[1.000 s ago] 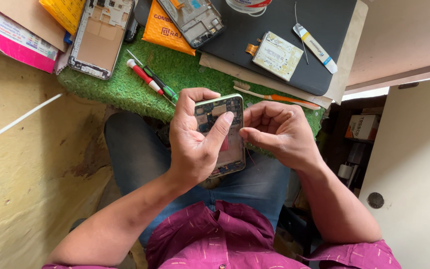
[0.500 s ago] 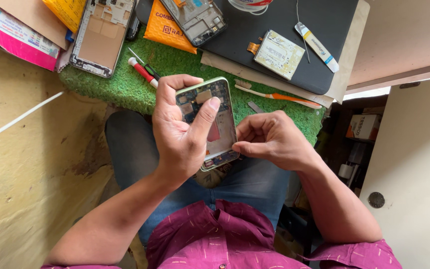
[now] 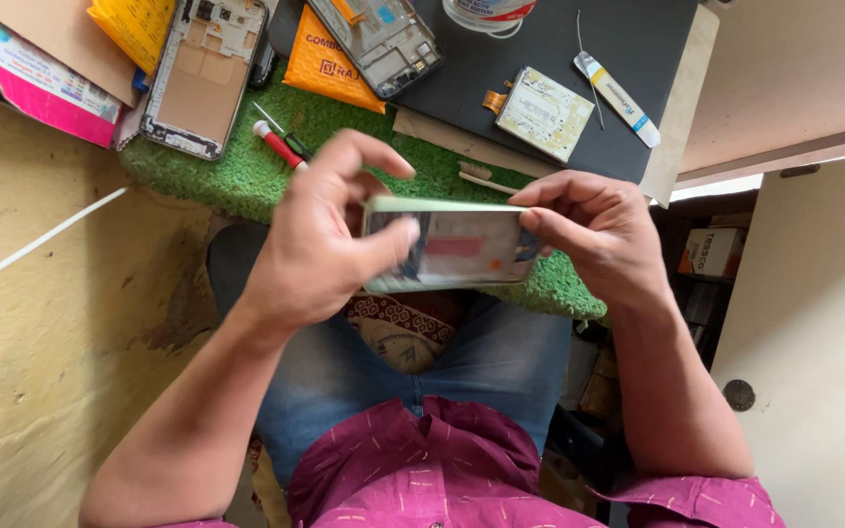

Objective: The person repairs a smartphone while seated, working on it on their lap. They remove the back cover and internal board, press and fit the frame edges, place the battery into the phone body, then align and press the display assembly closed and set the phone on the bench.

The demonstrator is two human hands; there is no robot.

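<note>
Both hands hold an opened phone (image 3: 454, 246) with a pale green frame, lying sideways above my lap. My left hand (image 3: 320, 240) grips its left end, thumb across the inner face. My right hand (image 3: 599, 233) pinches its right end with the fingertips. The phone's insides show grey parts and a reddish patch, blurred by motion. It hangs just over the front edge of a green grass-like mat (image 3: 246, 171).
On the mat lie a red-handled screwdriver (image 3: 278, 145) and a toothbrush (image 3: 486, 178). Farther back are a bare phone frame (image 3: 200, 73), another frame (image 3: 383, 39), an orange packet (image 3: 330, 64), a battery (image 3: 545, 112) and a small tube (image 3: 616, 98) on a dark pad (image 3: 589, 49).
The phone has turned from upright to sideways. My right hand has moved up from beside it and now grips its right end.
</note>
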